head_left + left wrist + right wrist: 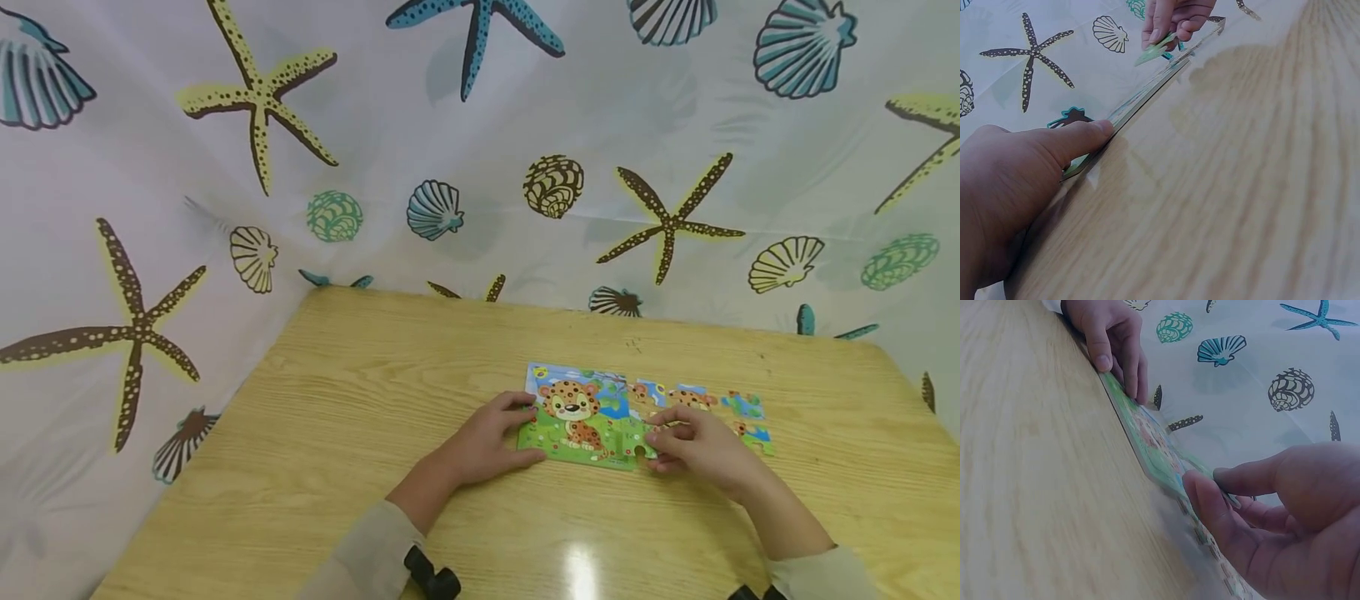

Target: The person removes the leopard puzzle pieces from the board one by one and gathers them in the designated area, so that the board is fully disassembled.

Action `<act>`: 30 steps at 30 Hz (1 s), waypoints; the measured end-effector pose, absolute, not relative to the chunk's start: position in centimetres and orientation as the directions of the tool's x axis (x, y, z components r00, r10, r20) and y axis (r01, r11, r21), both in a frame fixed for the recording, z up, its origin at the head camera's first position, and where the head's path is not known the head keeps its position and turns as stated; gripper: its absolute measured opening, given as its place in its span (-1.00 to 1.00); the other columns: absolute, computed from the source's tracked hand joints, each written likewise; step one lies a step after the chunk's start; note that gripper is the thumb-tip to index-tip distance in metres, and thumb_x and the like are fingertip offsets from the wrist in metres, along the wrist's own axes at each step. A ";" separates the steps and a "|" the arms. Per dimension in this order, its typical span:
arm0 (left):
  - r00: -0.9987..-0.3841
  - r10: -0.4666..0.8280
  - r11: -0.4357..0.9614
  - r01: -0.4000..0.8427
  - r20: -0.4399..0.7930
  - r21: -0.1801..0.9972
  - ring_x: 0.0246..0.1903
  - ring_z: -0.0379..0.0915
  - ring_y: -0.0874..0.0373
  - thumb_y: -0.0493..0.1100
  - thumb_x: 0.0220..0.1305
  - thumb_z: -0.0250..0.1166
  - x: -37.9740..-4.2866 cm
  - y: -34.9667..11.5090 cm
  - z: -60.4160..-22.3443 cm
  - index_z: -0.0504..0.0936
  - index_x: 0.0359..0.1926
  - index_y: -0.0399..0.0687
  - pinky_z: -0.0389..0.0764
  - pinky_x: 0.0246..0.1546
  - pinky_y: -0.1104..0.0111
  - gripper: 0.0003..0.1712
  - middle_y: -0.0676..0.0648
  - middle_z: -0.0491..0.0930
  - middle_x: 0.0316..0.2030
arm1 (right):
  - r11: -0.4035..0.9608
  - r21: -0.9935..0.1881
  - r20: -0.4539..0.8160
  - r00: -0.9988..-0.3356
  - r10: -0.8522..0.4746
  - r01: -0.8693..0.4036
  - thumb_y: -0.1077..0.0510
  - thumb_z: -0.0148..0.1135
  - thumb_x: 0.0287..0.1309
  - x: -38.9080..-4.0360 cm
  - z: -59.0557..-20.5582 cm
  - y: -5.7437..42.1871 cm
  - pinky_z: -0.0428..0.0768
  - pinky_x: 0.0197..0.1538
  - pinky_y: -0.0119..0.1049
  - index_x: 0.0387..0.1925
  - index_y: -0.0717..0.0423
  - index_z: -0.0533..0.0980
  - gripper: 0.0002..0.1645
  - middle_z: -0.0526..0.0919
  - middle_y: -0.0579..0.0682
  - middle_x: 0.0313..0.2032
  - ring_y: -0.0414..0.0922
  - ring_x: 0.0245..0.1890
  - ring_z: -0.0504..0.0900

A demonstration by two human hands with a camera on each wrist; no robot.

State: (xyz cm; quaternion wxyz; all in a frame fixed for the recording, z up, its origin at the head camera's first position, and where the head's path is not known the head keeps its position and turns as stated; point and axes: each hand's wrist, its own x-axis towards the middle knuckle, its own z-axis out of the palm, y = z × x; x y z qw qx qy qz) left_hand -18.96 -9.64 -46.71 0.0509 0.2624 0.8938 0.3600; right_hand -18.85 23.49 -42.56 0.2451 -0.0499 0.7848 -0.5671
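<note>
A leopard picture puzzle board [573, 417] lies on the wooden table, its picture showing a seated cub on grass. My left hand [487, 442] holds the board's near left corner, thumb [1088, 134] along the near edge and fingers over the left edge. Between thumb and fingers my right hand [708, 450] pinches a green puzzle piece [634, 438], tilted and overlapping the board's right end in the head view. Its far part is hidden behind the fingers in the right wrist view. Just beyond the right hand lie loose puzzle pieces [692, 397].
More loose pieces sit farther right, a blue and green one [744, 405] among them. Behind the wooden table [375, 375] hangs a white curtain [480, 150] printed with starfish and shells, meeting the table's back and left edges.
</note>
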 end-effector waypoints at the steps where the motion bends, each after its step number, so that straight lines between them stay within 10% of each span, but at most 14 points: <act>1: -0.856 0.507 0.601 0.435 0.101 0.671 0.44 0.20 -0.09 0.11 0.27 0.39 -19.0 -9.6 -46.7 0.45 0.35 -0.26 0.34 0.42 0.04 -0.22 -0.09 0.29 0.42 | 0.353 -0.914 -0.330 -0.873 -0.359 0.200 0.17 0.19 0.40 -18.7 -42.5 23.7 0.76 -0.12 -0.21 0.21 0.44 0.31 -0.47 0.65 0.14 -0.15 -0.02 -0.26 0.76; 30: -0.853 0.508 0.601 0.451 0.120 0.660 0.43 0.21 -0.10 0.12 0.25 0.41 -19.2 -9.7 -47.0 0.47 0.34 -0.27 0.34 0.41 0.03 -0.21 -0.08 0.31 0.41 | 0.629 -0.769 -0.273 -0.947 -0.168 0.111 0.19 0.34 0.24 -16.9 -43.1 22.8 0.67 -0.47 -0.35 -0.14 0.30 0.55 -0.74 0.63 0.04 -0.40 -0.14 -0.52 0.64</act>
